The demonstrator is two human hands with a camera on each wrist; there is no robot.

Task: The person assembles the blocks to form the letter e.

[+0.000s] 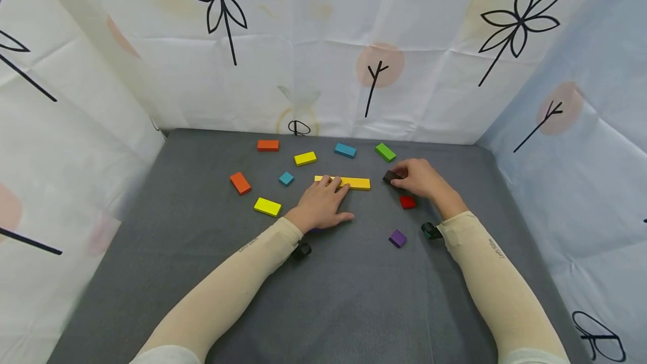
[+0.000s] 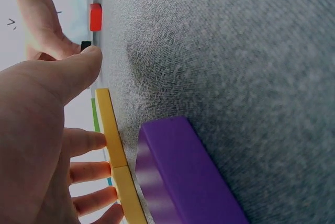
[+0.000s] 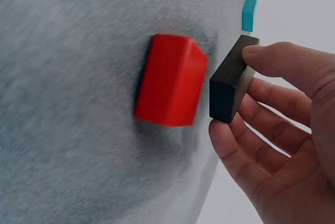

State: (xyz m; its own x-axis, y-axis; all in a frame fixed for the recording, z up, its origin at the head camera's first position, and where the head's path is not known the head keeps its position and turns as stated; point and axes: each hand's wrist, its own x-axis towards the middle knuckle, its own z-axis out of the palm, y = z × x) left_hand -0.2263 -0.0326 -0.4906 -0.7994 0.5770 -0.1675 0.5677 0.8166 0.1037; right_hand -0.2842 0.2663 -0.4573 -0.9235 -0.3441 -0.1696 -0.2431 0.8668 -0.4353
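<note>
My left hand (image 1: 320, 205) rests its fairly straight fingertips on two orange-yellow blocks (image 1: 360, 183), which lie end to end in one row; the left wrist view shows the seam between them. A purple block (image 2: 191, 177) lies just below that palm, mostly hidden in the head view. With thumb and fingers, my right hand (image 1: 422, 178) pinches a black block (image 3: 227, 85) at the right of the row. Close to it on the cloth is a red block (image 3: 170, 80), partly covered by the hand in the head view.
Orange blocks (image 1: 240, 183), yellow blocks (image 1: 267, 206) and a small blue block (image 1: 286, 178) lie at left. Farther back are a longer blue block (image 1: 345, 150) and a green block (image 1: 386, 152). Another purple block (image 1: 397, 238) is nearer me. Patterned curtains (image 1: 323, 32) border the grey table (image 1: 354, 308).
</note>
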